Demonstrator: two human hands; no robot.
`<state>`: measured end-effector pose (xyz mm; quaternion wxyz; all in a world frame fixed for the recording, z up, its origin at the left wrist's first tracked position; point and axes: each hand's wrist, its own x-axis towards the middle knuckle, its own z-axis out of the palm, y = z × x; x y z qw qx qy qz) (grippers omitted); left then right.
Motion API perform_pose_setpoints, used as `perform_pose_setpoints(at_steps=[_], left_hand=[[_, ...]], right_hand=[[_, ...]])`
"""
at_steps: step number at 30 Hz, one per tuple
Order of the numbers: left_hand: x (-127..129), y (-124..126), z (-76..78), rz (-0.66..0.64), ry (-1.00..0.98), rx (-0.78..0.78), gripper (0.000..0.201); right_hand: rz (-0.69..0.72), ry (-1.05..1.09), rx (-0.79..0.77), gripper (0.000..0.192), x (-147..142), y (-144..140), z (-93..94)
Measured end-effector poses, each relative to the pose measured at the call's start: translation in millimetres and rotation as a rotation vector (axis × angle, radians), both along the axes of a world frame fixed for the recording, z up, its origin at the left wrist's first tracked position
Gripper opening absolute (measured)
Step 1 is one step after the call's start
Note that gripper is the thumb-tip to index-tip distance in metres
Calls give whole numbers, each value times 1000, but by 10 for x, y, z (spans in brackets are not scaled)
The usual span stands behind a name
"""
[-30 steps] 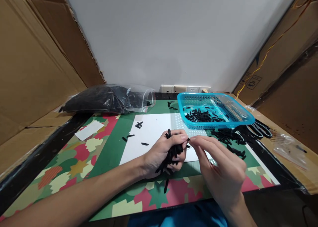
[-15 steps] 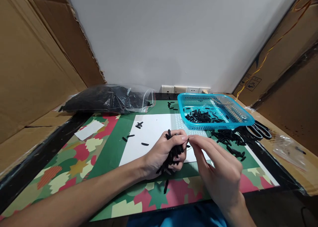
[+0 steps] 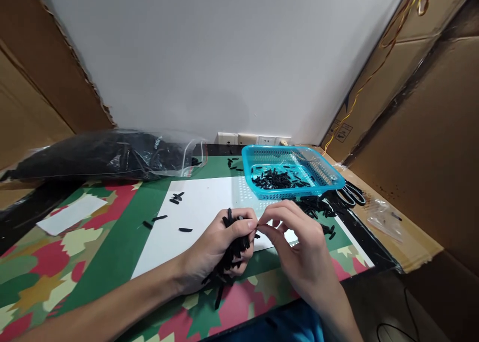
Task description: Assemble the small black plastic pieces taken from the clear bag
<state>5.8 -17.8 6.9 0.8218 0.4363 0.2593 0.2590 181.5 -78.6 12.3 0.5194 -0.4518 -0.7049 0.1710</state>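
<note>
Many black strips (image 3: 235,245) sit clasped in the left hand (image 3: 215,240), over the patterned table covering (image 3: 125,242). I log: view swings right; right hand (image 3: 301,237) fingertips still pinch beside the left thumb, strip between uncertain; handwork continues.

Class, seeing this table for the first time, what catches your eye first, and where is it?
Probably the bright blue basket, right of centre towards the back, with black pieces scattered inside. Front and centre, the left hand clutches a bunch of similar pieces, close beside the right hand. At the back left lies a bulky clear bag of black contents.
</note>
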Motion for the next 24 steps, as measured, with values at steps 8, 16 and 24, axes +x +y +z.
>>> perform_pose_setpoints(at_steps=[8,16,24], left_hand=[[-6,2,25,-20,21,25,36],[-23,12,15,-34,16,38,38],[-29,20,1,-32,19,47,36]], right_hand=[[97,109,-138,20,10,-22,21],[125,159,-183,17,-5,-18,12],[172,329,-236,12,-51,-1,-6]])
